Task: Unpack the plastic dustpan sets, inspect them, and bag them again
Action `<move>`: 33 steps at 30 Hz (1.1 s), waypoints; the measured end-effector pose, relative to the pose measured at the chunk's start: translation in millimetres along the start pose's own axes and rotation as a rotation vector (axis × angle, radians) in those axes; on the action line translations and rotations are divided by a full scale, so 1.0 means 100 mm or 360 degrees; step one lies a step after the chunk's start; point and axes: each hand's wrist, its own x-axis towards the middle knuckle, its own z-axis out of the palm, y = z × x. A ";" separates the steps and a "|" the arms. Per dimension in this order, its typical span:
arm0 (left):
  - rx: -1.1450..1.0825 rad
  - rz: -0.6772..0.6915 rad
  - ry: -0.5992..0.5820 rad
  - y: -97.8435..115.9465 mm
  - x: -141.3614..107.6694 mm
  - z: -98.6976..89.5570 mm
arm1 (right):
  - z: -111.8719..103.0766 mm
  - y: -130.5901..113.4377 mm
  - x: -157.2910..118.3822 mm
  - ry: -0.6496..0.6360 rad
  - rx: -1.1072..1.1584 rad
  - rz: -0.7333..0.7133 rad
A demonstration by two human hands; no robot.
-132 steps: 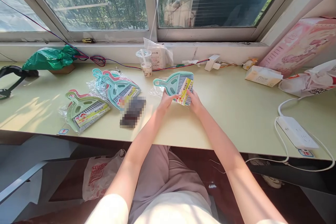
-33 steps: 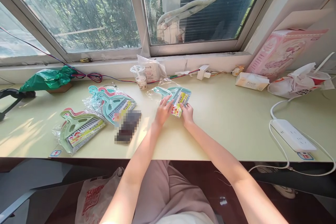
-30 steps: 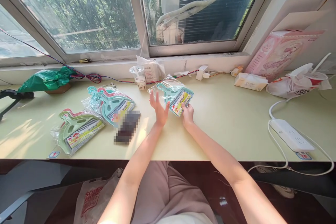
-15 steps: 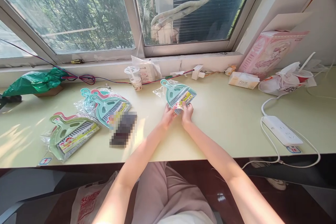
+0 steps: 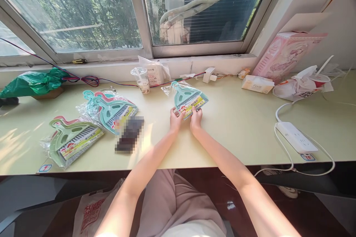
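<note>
Sunlight comes through the window (image 5: 91, 18) onto a long pale yellow table (image 5: 244, 133) in front of me. Near the middle of it I hold a light blue dustpan (image 5: 185, 92), with its handle pointing away from me, toward the window. My left hand (image 5: 175, 121) is closed around its lower left corner, and my right hand (image 5: 196, 119) grips the near edge just beside it, so both grips are narrow, with the dustpan between them. I cannot tell whether it touches the table. A yellow label (image 5: 194, 104) runs along its near side, and clear wrap (image 5: 166, 89) sticks out to the left of the handle.

To my left lie more wrapped dustpans: a green one (image 5: 72, 131) with a pink one behind it, and blue ones (image 5: 109, 110) a little farther back. A dark, blurred-out object (image 5: 129, 135) lies just beside the blue ones, nearer to me. Beyond my dustpan, a plastic cup (image 5: 142, 82) stands next to a bagged packet (image 5: 156, 74). To my right are a tissue box (image 5: 257, 83), a pink box (image 5: 290, 53) and a white power strip (image 5: 297, 137).
</note>
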 end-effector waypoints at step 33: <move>-0.0201 0.0371 -0.0408 -0.10 0.16 -0.07 | -0.08 -0.29 0.22 -0.0376 0.0236 0.0525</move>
